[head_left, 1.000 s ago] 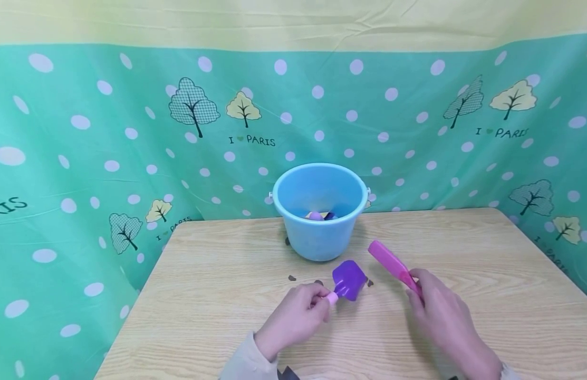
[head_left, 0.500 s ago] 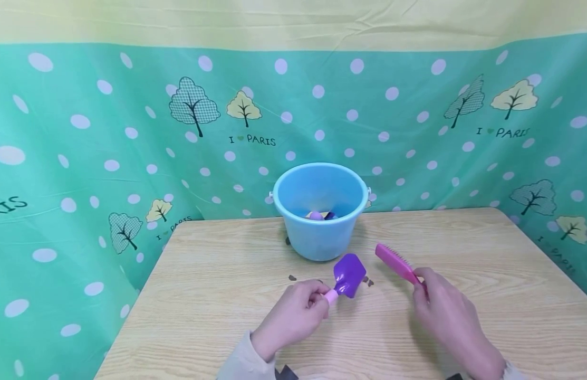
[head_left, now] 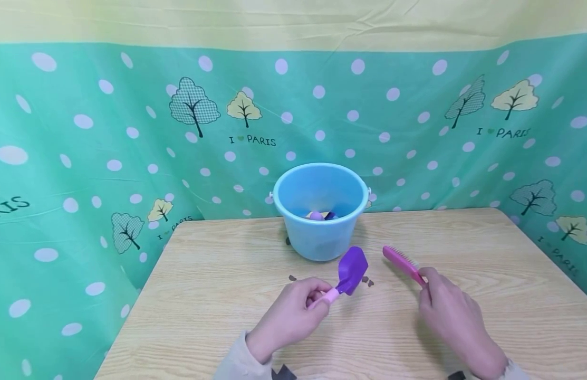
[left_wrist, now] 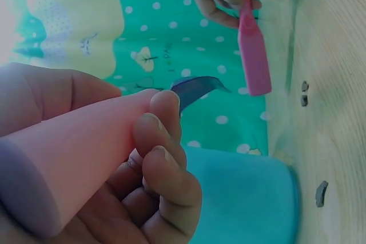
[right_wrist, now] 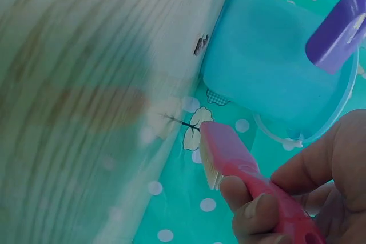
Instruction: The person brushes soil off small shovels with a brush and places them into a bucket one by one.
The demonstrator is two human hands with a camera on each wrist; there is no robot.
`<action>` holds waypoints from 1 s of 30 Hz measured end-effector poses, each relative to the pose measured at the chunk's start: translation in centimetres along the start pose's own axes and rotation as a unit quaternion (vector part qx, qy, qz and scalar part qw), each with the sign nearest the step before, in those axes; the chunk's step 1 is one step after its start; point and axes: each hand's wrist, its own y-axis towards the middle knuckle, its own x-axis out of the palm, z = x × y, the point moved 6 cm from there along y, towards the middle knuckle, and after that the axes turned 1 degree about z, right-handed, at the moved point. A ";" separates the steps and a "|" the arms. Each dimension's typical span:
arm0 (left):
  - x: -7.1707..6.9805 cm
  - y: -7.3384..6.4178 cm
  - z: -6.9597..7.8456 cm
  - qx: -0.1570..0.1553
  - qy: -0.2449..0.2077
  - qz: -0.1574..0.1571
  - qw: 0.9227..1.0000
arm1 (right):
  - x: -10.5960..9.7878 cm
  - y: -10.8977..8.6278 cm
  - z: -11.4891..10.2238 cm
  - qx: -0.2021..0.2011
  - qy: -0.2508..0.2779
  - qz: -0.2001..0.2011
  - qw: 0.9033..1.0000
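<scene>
My left hand (head_left: 293, 311) grips the pink handle (left_wrist: 86, 152) of a small toy shovel with a purple blade (head_left: 353, 270). The blade is tipped up in front of the blue bucket (head_left: 320, 237). In my right hand (head_left: 456, 322) is a pink brush (head_left: 401, 263), held by its handle, with pale bristles (right_wrist: 211, 172) showing in the right wrist view. Small dark crumbs (head_left: 368, 281) lie on the table between shovel and brush. Another dark bit (head_left: 292, 277) is on the wood beyond my left hand.
The bucket stands near the table's back edge, with a purple ball (head_left: 316, 216) and other items inside, partly hidden by its rim. A dark bit (head_left: 288, 241) sits at its left base. Polka-dot cloth (head_left: 274, 95) hangs behind and at both sides of the wooden table (head_left: 208, 295).
The shovel blade has risen and tilted up toward the bucket as my left hand turned. The brush has shifted slightly right and rotated, so its bristles now show on the upper side.
</scene>
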 end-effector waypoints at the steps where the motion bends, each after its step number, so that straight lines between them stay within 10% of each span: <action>1: 0.0 0.0 0.1 0.000 0.001 0.000 1.000 | 0.0 0.0 0.0 0.000 -0.001 -0.001 1.000; 30: -2.4 -0.7 1.6 0.029 -0.068 0.048 0.996 | 0.8 0.4 2.0 0.008 -0.028 -0.020 0.999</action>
